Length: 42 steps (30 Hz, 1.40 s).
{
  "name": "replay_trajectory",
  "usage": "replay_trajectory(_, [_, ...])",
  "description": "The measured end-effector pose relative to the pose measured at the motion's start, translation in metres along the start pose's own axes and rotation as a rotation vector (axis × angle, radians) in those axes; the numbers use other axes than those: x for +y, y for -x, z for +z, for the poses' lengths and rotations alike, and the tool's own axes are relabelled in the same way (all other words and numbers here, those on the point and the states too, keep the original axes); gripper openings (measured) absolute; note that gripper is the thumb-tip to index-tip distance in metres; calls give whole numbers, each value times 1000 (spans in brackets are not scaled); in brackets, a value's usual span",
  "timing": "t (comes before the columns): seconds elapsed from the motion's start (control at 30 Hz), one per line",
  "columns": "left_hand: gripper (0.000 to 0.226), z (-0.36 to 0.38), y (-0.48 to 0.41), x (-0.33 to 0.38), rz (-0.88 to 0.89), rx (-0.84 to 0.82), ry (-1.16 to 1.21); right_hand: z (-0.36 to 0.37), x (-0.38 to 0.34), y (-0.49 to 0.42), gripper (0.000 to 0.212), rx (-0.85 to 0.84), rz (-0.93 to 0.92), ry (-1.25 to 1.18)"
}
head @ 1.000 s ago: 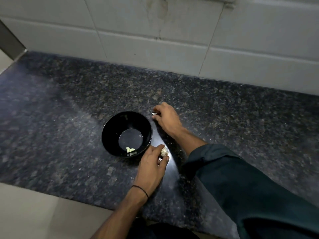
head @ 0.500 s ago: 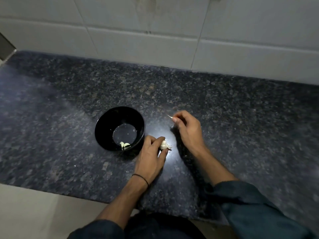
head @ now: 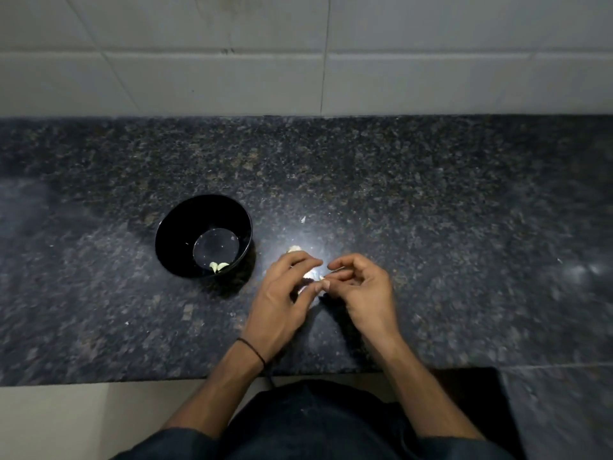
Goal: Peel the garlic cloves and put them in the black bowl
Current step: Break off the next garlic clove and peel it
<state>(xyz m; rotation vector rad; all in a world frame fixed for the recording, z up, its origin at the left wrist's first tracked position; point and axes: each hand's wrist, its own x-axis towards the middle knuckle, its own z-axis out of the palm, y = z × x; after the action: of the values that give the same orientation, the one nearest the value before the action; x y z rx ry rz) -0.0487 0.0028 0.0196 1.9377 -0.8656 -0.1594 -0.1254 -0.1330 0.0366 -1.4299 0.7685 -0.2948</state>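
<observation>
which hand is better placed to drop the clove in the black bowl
Left, probably: the left hand is nearer the black bowl; the right hand, also pinching the garlic clove, would reach across.

The black bowl (head: 172, 234) stands upright on the table (head: 431, 227), with two pale peeled cloves (head: 219, 266) at its near inner edge. Right of it lies a garlic piece (head: 293, 249). A clove (head: 321, 277), mostly hidden, is pinched between the left hand (head: 278, 303) and right hand (head: 365, 293).

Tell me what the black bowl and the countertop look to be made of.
Black bowl: glossy plastic or glazed ceramic, cannot tell which; its smooth base shows a sheen. Countertop: polished granite-like stone, dark with pale speckles, mirroring a bright glare.
</observation>
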Motion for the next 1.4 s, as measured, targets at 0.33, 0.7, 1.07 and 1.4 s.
replay_trajectory(0.33, [11, -3, -2, 11, -246, -35, 301, -3, -13, 21, 23, 11, 91, -228])
replay_trajectory(0.7, [10, -4, -3, 15, -386, 1, 467, 9, -13, 27, 22, 94, -83, -72])
replay_trajectory(1.07, [4, -2, 2, 21, 40, 118, 32, 12, -22, 20, 19, 76, 317, -492])
replay_trajectory(1.4, [19, 4, -4, 25, -511, 0, 599, 8, -14, 27, 26, 148, -175, 43])
